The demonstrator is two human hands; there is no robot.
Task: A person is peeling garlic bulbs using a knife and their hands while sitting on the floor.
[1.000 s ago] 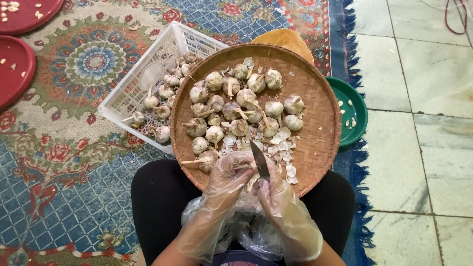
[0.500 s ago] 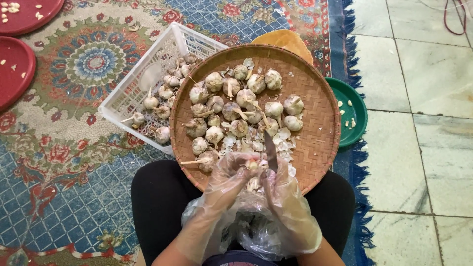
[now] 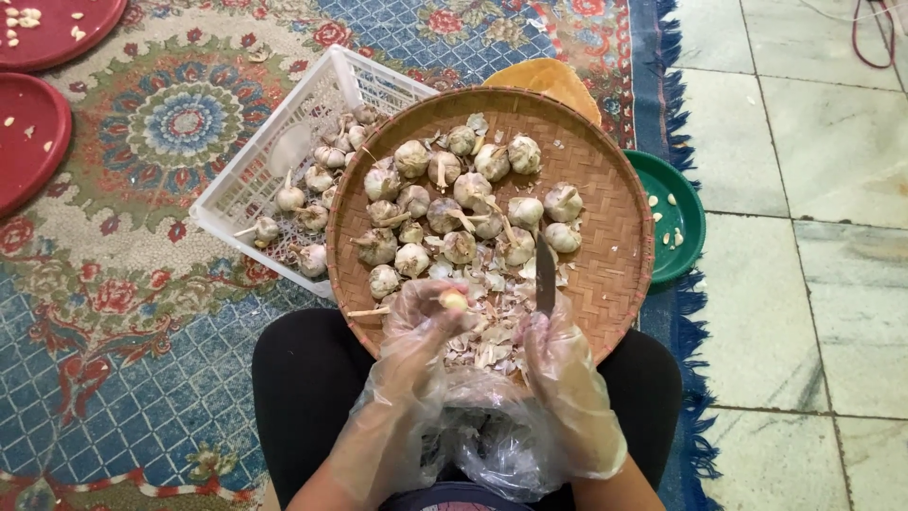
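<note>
Both hands wear clear plastic gloves over a round woven tray (image 3: 615,189) resting on my lap. My left hand (image 3: 421,326) pinches a small peeled garlic clove (image 3: 453,300) between its fingertips. My right hand (image 3: 558,364) grips a knife (image 3: 545,274) with the blade pointing away from me, a little apart from the clove. Several whole garlic bulbs (image 3: 454,203) lie across the tray's middle, and loose papery skins (image 3: 492,331) are heaped at the near rim between my hands.
A white plastic crate (image 3: 284,151) with more garlic bulbs sits under the tray's left side. A green bowl (image 3: 676,222) with a few cloves lies to the right, two red plates (image 3: 33,132) at far left. Patterned carpet lies below, tiled floor to the right.
The two hands, which were together working at the garlic, have drawn apart. The left hand now holds up a clove, and the knife has shifted right with its blade pointing away.
</note>
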